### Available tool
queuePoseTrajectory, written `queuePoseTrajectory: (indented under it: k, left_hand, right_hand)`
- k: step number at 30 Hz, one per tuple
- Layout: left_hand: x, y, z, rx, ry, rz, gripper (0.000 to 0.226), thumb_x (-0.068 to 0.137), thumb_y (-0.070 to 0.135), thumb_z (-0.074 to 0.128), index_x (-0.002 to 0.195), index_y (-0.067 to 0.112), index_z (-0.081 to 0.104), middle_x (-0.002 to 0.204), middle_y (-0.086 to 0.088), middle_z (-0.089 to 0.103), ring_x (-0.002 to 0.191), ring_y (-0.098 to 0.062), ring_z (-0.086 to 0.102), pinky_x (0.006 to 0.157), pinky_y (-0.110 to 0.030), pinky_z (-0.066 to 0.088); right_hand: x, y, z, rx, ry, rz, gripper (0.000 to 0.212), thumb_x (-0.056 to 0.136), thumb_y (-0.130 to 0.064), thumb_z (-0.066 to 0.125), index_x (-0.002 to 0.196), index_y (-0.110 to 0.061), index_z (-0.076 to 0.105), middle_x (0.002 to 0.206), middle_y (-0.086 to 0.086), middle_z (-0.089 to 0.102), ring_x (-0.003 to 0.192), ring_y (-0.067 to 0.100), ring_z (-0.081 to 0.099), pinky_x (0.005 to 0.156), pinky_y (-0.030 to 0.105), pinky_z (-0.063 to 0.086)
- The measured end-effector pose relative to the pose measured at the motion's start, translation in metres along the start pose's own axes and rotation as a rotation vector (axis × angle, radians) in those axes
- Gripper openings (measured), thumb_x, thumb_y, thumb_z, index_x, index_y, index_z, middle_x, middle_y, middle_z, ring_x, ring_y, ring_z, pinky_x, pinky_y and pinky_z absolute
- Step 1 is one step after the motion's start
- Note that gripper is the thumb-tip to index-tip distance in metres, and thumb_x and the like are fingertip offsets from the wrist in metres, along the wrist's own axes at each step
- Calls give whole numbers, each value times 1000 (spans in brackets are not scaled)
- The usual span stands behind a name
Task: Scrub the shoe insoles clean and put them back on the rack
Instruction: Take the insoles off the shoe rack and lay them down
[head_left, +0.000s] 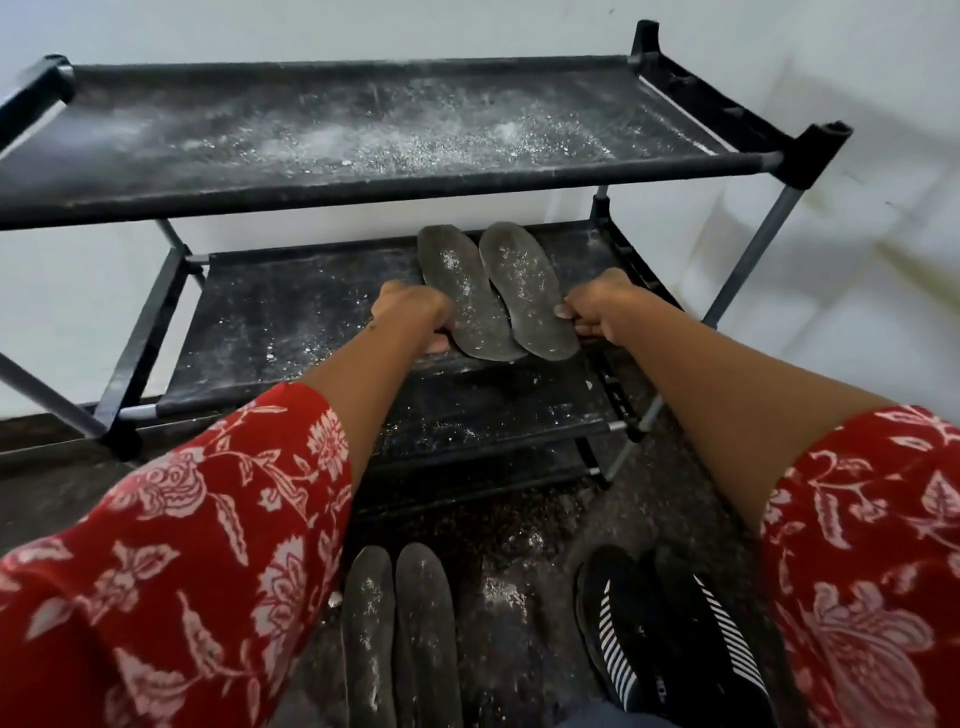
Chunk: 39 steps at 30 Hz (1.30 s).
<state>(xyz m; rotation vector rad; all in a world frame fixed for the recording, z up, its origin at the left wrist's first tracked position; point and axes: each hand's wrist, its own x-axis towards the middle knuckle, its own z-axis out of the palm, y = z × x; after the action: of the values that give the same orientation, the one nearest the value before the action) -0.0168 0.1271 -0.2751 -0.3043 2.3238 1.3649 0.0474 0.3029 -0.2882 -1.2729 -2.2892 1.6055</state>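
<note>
Nearest you, on the speckled floor (524, 525), a second pair of insoles (402, 634) lies beside striped black shoes (670, 629). Past them, on the middle shelf (291, 322) of the rack (818, 156), your hands flank the dusty insoles (496, 288): your left hand (415, 317) pinches the heel edge of the left one, your right hand (595, 312) curls its grip on the right one's heel edge. Their long axes run away from you, toes toward the wall (519, 31), so each hand is nearest its own insole. White powder covers shelf and top tier (363, 124); expect a gritty surface.
</note>
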Motion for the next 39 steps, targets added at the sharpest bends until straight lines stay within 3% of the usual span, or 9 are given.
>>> queuePoseTrajectory:
  k: [3, 6, 11, 16, 18, 21, 27, 34, 39]
  left_hand:
    - [0, 1, -2, -72, -83, -17, 36, 80, -5, 68, 114, -2, 57, 88, -13, 65, 59, -18, 64, 40, -24, 52]
    - [-6, -1, -4, -147, -122, -16, 24, 83, -9, 63, 105, -2, 57, 88, -12, 64, 62, -18, 63, 33, -21, 48]
    - [-23, -9, -10, -261, -167, -37, 11, 87, -10, 56, 91, 0, 56, 77, -8, 60, 63, -14, 60, 50, -27, 53]
    - [-60, -25, -19, -366, -154, 6, 18, 86, -5, 60, 75, 7, 55, 80, -7, 61, 69, -14, 62, 57, -26, 55]
    - [-79, -37, -24, -387, -159, 21, 17, 86, -5, 60, 77, 9, 57, 81, -7, 61, 69, -14, 62, 56, -24, 56]
    - [-104, -59, -34, -419, -189, 43, 17, 85, -6, 61, 80, 10, 59, 82, -6, 65, 70, -13, 63, 62, -25, 56]
    - [-133, -118, -61, -381, -246, 53, 13, 84, -7, 63, 85, 6, 60, 82, -9, 66, 69, -15, 63, 49, -18, 55]
    - [-111, -226, -36, -198, -281, -96, 12, 83, -6, 65, 81, 6, 62, 77, -13, 66, 59, -16, 63, 52, -23, 56]
    - [-87, -295, 10, -188, -310, -261, 11, 82, -5, 65, 86, 5, 63, 80, -11, 67, 68, -19, 64, 51, -24, 54]
  right_hand:
    - [2, 4, -3, 32, 15, -3, 19, 77, 2, 71, 94, 2, 63, 100, 15, 66, 88, 26, 65, 80, 38, 56]
    - [2, 8, -8, 62, 19, -7, 33, 72, 1, 75, 103, 3, 63, 106, 15, 65, 92, 27, 64, 78, 40, 56]
    - [-28, 7, -15, 242, -66, 30, 14, 83, 8, 63, 94, -1, 63, 97, 10, 63, 88, 21, 61, 48, 25, 48]
    - [-66, 20, -26, 353, -86, 43, 25, 85, 8, 60, 110, 2, 61, 100, 12, 63, 86, 20, 61, 61, 26, 51]
    - [-86, 29, -31, 367, -94, 32, 23, 87, 8, 58, 108, 3, 63, 95, 10, 64, 79, 18, 61, 68, 27, 51]
    - [-115, 48, -37, 392, -125, 22, 15, 88, 5, 57, 97, -2, 67, 97, 9, 66, 80, 17, 62, 64, 25, 50]
    - [-159, 106, -33, 390, -97, 81, 11, 88, 0, 61, 97, -4, 66, 84, 8, 67, 72, 15, 63, 57, 24, 50]
    - [-164, 200, 3, 347, -58, 229, 13, 82, 4, 66, 77, -8, 64, 80, 12, 66, 73, 21, 62, 79, 37, 54]
    - [-155, 267, 40, 268, -59, 360, 10, 81, 6, 67, 83, -3, 67, 74, 10, 65, 68, 21, 61, 77, 37, 53]
